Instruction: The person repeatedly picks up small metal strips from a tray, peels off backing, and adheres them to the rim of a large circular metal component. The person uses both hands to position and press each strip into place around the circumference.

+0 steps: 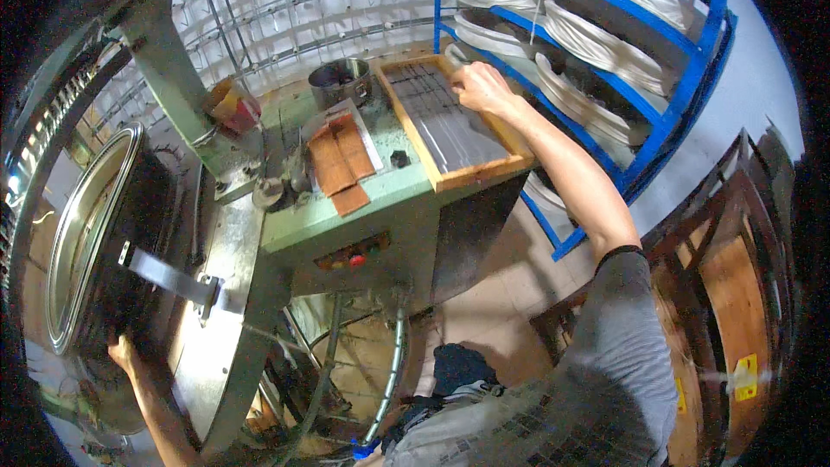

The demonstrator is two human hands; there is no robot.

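Note:
My right hand is closed, fingers pressed together, over the far right side of a shallow wooden-framed tray. Whatever it may pinch is too small to make out. Inside the tray are a grey sheet and thin dark strips toward its far end. On the left, my left hand is at the lower edge of a large dark drum with a shiny metal rim. Its fingers are mostly hidden in shadow against the drum. A bright metal bracket reaches from the machine's steel plate toward the drum.
The green machine table carries brown cloth pieces, a dark round pan and a red-yellow can. Red and green buttons sit on its front. Right stands a blue rack with white cloth bundles. Hoses hang below.

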